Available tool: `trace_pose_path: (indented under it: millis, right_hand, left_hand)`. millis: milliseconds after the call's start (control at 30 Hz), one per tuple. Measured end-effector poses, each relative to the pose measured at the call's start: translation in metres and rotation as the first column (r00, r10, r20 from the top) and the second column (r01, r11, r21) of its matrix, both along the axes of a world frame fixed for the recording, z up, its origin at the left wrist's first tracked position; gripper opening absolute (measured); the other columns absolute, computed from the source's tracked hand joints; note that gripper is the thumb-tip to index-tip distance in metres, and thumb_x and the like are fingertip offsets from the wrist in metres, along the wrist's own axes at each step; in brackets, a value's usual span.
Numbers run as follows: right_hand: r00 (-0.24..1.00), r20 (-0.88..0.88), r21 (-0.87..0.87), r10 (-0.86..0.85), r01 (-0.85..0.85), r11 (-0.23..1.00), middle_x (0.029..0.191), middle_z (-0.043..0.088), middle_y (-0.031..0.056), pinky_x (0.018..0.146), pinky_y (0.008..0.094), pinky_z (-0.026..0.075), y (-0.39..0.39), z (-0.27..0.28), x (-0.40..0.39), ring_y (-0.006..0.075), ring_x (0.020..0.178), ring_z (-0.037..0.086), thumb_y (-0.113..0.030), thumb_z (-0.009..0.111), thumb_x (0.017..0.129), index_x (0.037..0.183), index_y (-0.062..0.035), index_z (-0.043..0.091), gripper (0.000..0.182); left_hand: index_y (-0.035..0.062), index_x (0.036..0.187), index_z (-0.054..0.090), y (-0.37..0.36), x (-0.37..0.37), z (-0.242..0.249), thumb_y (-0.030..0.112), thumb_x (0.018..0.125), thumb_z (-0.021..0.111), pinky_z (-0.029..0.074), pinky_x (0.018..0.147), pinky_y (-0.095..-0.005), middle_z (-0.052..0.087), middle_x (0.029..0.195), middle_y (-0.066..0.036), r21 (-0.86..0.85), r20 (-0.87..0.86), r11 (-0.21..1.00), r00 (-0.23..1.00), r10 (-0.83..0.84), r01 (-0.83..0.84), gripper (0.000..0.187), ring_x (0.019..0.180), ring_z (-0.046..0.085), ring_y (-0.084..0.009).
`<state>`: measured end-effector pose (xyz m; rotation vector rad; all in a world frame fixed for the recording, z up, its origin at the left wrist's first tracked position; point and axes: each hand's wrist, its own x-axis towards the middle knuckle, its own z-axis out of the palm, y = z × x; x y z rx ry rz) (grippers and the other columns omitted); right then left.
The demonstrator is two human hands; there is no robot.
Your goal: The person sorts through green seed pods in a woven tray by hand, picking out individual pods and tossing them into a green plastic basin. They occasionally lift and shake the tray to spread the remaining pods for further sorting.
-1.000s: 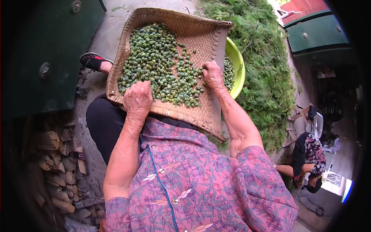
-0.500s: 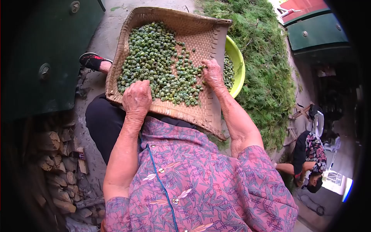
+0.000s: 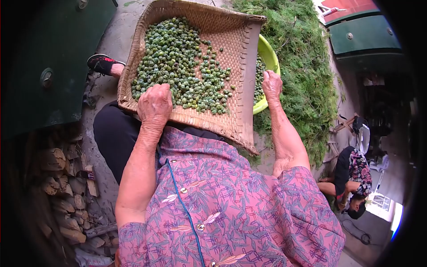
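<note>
Lime green shows behind the bent fingers of the right hand, which is now at the basin; half a second ago it was at the right side of the woven basket, beside the small green fruits. Its fingertips are drawn together, and whether anything is pinched between them I cannot tell. The left hand remains at the near edge of the basket, fingers folded down next to the fruits; their tips are hidden, so I cannot tell whether they grip.

The basket sits over the lap, a little higher and further left in view than before. The fruits lie heaped toward its far left, thinning to scattered ones near the open right side, where bare weave shows. More fruits lie in the basin, just beyond that side and partly covered by it.

Further out come the patterned pink shirt, a knee in dark trousers and a black-and-red shoe. Cut green branches spread to the right, split firewood is stacked at lower left, and another person bends forward at far right.
</note>
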<state>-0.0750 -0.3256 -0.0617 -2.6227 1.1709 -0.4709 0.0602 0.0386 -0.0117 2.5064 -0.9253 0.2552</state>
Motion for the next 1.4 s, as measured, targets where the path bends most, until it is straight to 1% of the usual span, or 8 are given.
trace_pose_path:
  millis: [100, 167, 333, 533, 633, 1100, 1200, 1400]
  right_hand:
    - [0.999, -0.008, -0.187, 0.050, -0.051, 0.981, 0.087, 0.063, 0.0170, 0.079, 0.0425, 0.048, 0.006, -0.001, -0.005, 0.0334, 0.087, 0.061, -0.025, 0.062, 0.085, 0.094, -0.0061, 0.067, 0.021]
    - [0.965, 0.138, 0.047, 0.224, -0.232, 0.972, 0.086, 0.063, 0.0159, 0.079, 0.0412, 0.048, 0.026, 0.008, 0.000, 0.0324, 0.085, 0.061, -0.022, 0.063, 0.083, 0.090, -0.0051, 0.068, 0.019]
    - [0.911, 0.076, 0.231, 0.406, -0.412, 0.882, 0.085, 0.063, 0.0161, 0.077, 0.0418, 0.049, 0.078, 0.008, 0.012, 0.0322, 0.082, 0.062, -0.022, 0.067, 0.078, 0.086, -0.0048, 0.069, 0.019]
    - [0.919, -0.048, 0.164, 0.390, -0.378, 0.911, 0.087, 0.064, 0.0152, 0.076, 0.0390, 0.049, 0.089, 0.001, 0.015, 0.0317, 0.082, 0.063, -0.018, 0.067, 0.078, 0.086, -0.0044, 0.067, 0.016]
    - [0.949, 0.141, 0.231, 0.281, -0.307, 0.923, 0.087, 0.064, 0.0169, 0.075, 0.0374, 0.050, 0.085, -0.005, 0.022, 0.0309, 0.080, 0.064, -0.013, 0.065, 0.078, 0.086, -0.0019, 0.066, 0.014]
    - [0.962, 0.088, 0.231, 0.257, -0.271, 0.934, 0.087, 0.060, 0.0174, 0.076, 0.0434, 0.047, 0.100, -0.009, 0.034, 0.0350, 0.084, 0.060, -0.014, 0.066, 0.076, 0.085, -0.0046, 0.063, 0.014]
    - [0.944, 0.245, 0.150, 0.222, -0.263, 0.953, 0.084, 0.059, 0.0178, 0.074, 0.0436, 0.048, 0.078, -0.010, 0.024, 0.0343, 0.079, 0.059, -0.009, 0.062, 0.076, 0.083, -0.0025, 0.061, 0.010]
    - [0.983, 0.131, -0.029, 0.132, -0.129, 0.991, 0.094, 0.060, 0.0156, 0.082, 0.0423, 0.047, 0.022, -0.007, -0.002, 0.0331, 0.090, 0.058, -0.001, 0.057, 0.073, 0.094, -0.0050, 0.066, 0.024]
  left_hand:
    - [0.0084, 0.077, 0.057, 0.000, 0.000, -0.001, 0.013, 0.079, 0.062, 0.049, 0.066, -0.0401, 0.059, 0.074, -0.008, 0.000, -0.001, 1.000, 1.000, -0.001, 0.001, 0.008, 0.075, 0.061, -0.0272]
    - [0.0084, 0.077, 0.057, 0.000, 0.000, -0.001, 0.013, 0.079, 0.062, 0.049, 0.066, -0.0401, 0.059, 0.074, -0.008, -0.001, 0.002, 1.000, 1.000, -0.002, 0.002, 0.008, 0.075, 0.061, -0.0272]
    - [0.0083, 0.077, 0.057, 0.001, -0.001, -0.001, 0.013, 0.079, 0.063, 0.049, 0.066, -0.0402, 0.059, 0.074, -0.008, -0.003, 0.004, 1.000, 1.000, 0.002, -0.002, 0.008, 0.075, 0.061, -0.0274]
    - [0.0079, 0.076, 0.056, 0.001, -0.001, 0.002, 0.013, 0.080, 0.062, 0.049, 0.066, -0.0405, 0.059, 0.073, -0.009, 0.013, -0.010, 1.000, 1.000, 0.002, -0.002, 0.009, 0.074, 0.061, -0.0278]
    - [0.0078, 0.075, 0.056, 0.001, -0.001, 0.000, 0.013, 0.080, 0.061, 0.049, 0.066, -0.0411, 0.059, 0.073, -0.009, 0.012, -0.016, 1.000, 1.000, 0.005, -0.005, 0.009, 0.074, 0.061, -0.0282]
    - [0.0077, 0.075, 0.056, 0.001, -0.001, 0.002, 0.012, 0.079, 0.060, 0.050, 0.066, -0.0414, 0.059, 0.073, -0.010, -0.011, -0.018, 1.000, 1.000, -0.003, 0.003, 0.008, 0.074, 0.061, -0.0286]
    - [0.0078, 0.075, 0.056, 0.001, 0.000, 0.001, 0.011, 0.079, 0.060, 0.050, 0.065, -0.0413, 0.059, 0.073, -0.010, -0.005, -0.021, 1.000, 1.000, -0.005, 0.005, 0.007, 0.074, 0.062, -0.0284]
    - [0.0077, 0.084, 0.061, 0.002, 0.000, 0.001, 0.014, 0.080, 0.062, 0.050, 0.069, -0.0396, 0.062, 0.080, -0.010, 0.068, -0.083, 0.998, 0.997, 0.008, -0.003, 0.007, 0.079, 0.061, -0.0288]
